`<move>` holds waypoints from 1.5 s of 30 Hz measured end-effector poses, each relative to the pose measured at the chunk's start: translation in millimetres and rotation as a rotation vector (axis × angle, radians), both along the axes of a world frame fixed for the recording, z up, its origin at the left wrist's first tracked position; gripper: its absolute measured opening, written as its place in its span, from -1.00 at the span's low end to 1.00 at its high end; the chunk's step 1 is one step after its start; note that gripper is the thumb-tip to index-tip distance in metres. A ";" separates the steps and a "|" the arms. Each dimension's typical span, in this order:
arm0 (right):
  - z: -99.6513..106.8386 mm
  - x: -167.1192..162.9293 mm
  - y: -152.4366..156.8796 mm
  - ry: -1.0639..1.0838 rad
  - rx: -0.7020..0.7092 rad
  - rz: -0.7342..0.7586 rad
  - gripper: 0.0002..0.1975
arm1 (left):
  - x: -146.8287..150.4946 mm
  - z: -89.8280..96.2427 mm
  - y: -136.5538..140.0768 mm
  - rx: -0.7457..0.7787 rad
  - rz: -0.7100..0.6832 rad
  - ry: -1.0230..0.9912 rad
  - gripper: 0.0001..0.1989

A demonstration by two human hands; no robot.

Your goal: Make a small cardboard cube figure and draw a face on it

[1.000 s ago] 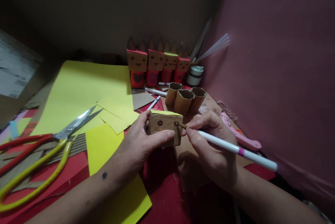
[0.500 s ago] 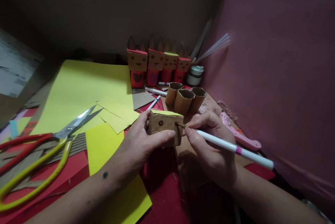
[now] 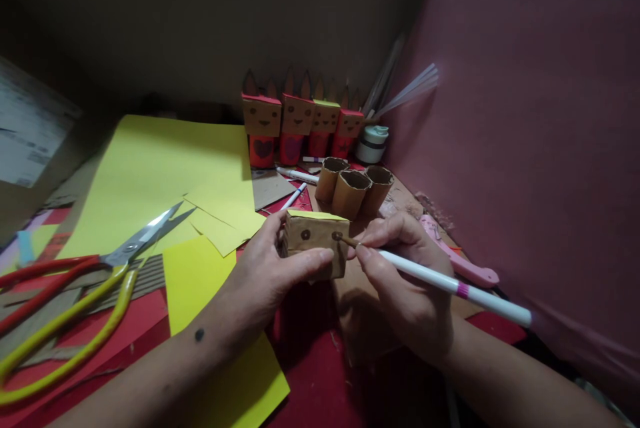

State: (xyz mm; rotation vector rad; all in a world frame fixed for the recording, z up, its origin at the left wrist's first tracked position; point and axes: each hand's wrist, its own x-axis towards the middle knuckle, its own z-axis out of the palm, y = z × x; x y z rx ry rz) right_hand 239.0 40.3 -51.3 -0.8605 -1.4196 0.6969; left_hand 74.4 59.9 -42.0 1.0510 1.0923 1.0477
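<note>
My left hand (image 3: 277, 258) grips a small cardboard box (image 3: 320, 241) with a yellow top, its thumb across the lower front. Two dark ring-shaped eyes are drawn on the front face. In my right hand (image 3: 407, 281) is a white marker (image 3: 440, 275) with a purple band, pinched near its brown tip. That tip touches or nearly touches the right-hand eye. Just behind the box stand three open cardboard tubes (image 3: 353, 195). Farther back, several cardboard figures (image 3: 263, 121) with pointed ears and drawn faces stand in a row on red bodies.
Large scissors (image 3: 133, 245) with red and yellow handles lie open at left on yellow paper (image 3: 165, 148) and cardboard scraps. A pink glue gun (image 3: 460, 258) lies at right by the pink wall covering. Behind the tubes are a pale green jar (image 3: 374, 143) and glue sticks (image 3: 413, 89).
The right-hand eye now shows as a fuller ring. My right hand and the marker have shifted slightly right and down, while my left hand keeps the box nearly still.
</note>
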 end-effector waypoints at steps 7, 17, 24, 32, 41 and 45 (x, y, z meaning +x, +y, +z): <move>-0.3 0.1 2.1 -0.016 0.000 -0.014 -0.85 | 0.4 0.3 -1.2 0.007 0.002 -0.018 -0.38; -0.9 1.6 1.9 -0.035 -0.018 -0.009 -0.85 | 1.4 0.7 -0.8 0.000 0.009 -0.024 -0.39; -0.9 2.4 2.0 -0.086 -0.018 -0.045 -0.86 | 1.5 0.2 -1.0 0.001 0.011 -0.032 -0.40; -1.6 1.5 0.4 -0.043 0.007 -0.012 -0.84 | 1.8 0.8 -0.8 0.006 0.015 -0.030 -0.42; -1.9 3.4 1.9 -0.010 0.000 0.008 -0.85 | 0.7 1.2 -0.1 -0.005 -0.011 -0.023 -0.39; -0.6 3.2 2.3 0.048 0.025 0.015 -0.85 | -0.2 -0.5 0.9 -0.010 -0.008 -0.014 -0.39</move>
